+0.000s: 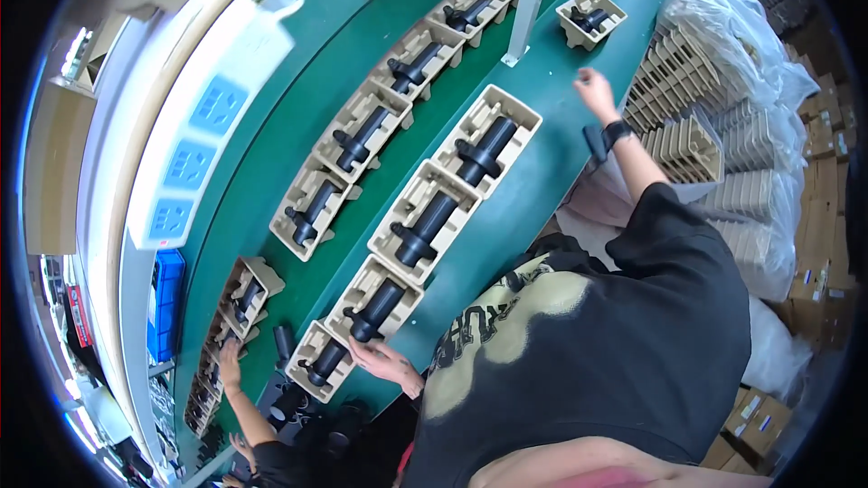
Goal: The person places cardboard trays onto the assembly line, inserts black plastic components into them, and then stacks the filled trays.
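Toward nine to ten o'clock I see a white socket strip point(194, 145) along the far edge, which limits room on that side. At eight o'clock a co-worker's hand point(231, 369) reaches over other trays, so I would treat that corner as shared. From eight round to twelve runs a far row of trays point(395, 124), each with a black tube; the moulded hollows probably stop the tubes rolling.

At seven o'clock my left hand point(384, 365) is partly spread, its fingers at the joint between the end tray point(307, 340) and the next tray point(410, 296), close beside its black tube point(383, 300); I cannot tell whether they grip anything. These two belong to a near row of four, set end to end, perhaps to keep them aligned. A green strip divides the rows, and more bare tabletop point(503, 235) lies on my body's side.

At one o'clock a metal post point(530, 9) narrows the way across. Near two, my right hand point(594, 93) hangs loosely curled with nothing visible in it, short of a lone tray point(579, 37). Stacked trays point(674, 77) crowd the right edge.
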